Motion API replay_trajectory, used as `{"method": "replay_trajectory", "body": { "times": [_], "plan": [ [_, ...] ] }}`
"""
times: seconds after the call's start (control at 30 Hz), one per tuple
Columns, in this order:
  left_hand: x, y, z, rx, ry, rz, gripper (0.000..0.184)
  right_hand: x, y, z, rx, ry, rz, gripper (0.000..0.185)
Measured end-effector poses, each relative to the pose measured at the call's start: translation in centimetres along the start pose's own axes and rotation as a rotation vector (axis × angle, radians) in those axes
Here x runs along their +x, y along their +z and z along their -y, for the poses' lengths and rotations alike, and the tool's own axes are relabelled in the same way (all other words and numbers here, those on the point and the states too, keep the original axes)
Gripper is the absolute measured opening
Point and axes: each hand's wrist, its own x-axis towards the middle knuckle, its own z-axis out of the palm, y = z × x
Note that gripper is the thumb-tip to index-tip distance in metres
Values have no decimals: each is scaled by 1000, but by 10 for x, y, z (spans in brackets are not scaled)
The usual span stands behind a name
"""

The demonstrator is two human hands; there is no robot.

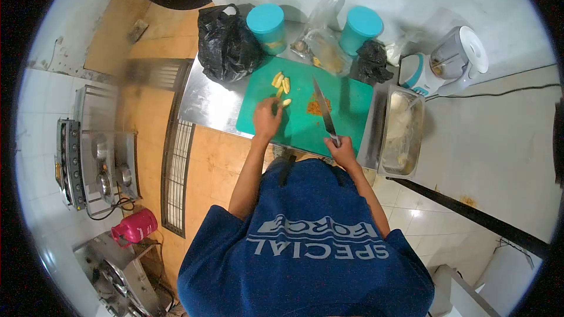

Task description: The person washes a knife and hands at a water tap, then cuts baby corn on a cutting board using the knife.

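My right hand (343, 152) grips the handle of a large kitchen knife (324, 105). The knife's long blade points away from me, over a small heap of finely chopped orange bits (316, 105) on the green cutting board (299, 126). My left hand (267, 118) is on the left part of the board, its fingers curled and closed at the near end of a pale yellow, finger-shaped piece (280, 90). Several similar yellow pieces (286, 84) lie just beyond those fingers, and another yellow piece (286, 103) is right beside them. Their exact kind is unclear.
Along the board's far side stand a black plastic bag (226, 44), two turquoise-lidded tubs (266, 20) (359, 23), clear bags (323, 47) and a small black bag (373, 61). To the right are a metal tray (402, 132) and a blender (452, 58). The steel table (205, 103) shows at left.
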Motion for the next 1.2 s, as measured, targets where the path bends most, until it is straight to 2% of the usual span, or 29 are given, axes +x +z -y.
{"method": "replay_trajectory", "body": {
  "times": [0.07,0.13,0.17,0.23,0.37,0.43,0.47,0.57,0.6,0.67,0.7,0.77,0.8,0.87,0.9,1.03,1.07,1.13,1.2],
  "plan": [
    [1,-6,3,-1,-12,-11,23,-1,0,7,-27,-47,6,44],
    [2,-6,5,5,23,-39,22,5,-3,1,-3,-251,75,46],
    [3,-4,5,0,28,-39,22,7,-2,-2,-7,-253,69,46],
    [3,0,7,7,-27,-37,23,8,7,5,-70,-122,55,44],
    [-4,5,9,16,-29,-46,25,6,4,0,-45,-214,71,47],
    [-6,6,8,7,21,-63,25,9,1,8,83,-71,127,41],
    [-7,6,8,7,17,-64,25,8,-1,11,82,-70,131,41],
    [-7,2,7,-29,1,-77,25,-1,-3,40,381,-86,-79,33],
    [-8,5,12,-32,-31,-60,25,-2,-8,55,382,-186,-57,26],
    [-5,10,16,-38,-47,-43,25,20,-31,69,146,-674,81,19],
    [-5,11,15,-9,-14,-50,26,22,-31,71,145,-681,72,19],
    [-6,10,15,22,25,-65,26,25,-26,75,-17,-558,72,22],
    [-7,9,14,27,24,-50,26,25,-19,74,-15,-567,69,22],
    [-8,6,10,33,27,-37,26,18,-1,62,-68,-247,37,35],
    [-9,4,7,28,28,-30,27,18,-2,50,-191,-66,170,34],
    [-10,1,2,28,94,-50,32,-1,5,24,-171,-149,168,35],
    [-10,2,2,25,86,-47,32,-4,4,18,-175,-143,172,35],
    [-6,4,6,20,240,-4,34,-14,-2,25,-234,-58,155,39],
    [-2,10,4,24,261,13,34,-22,-4,28,-243,-39,143,44]
  ]
}}
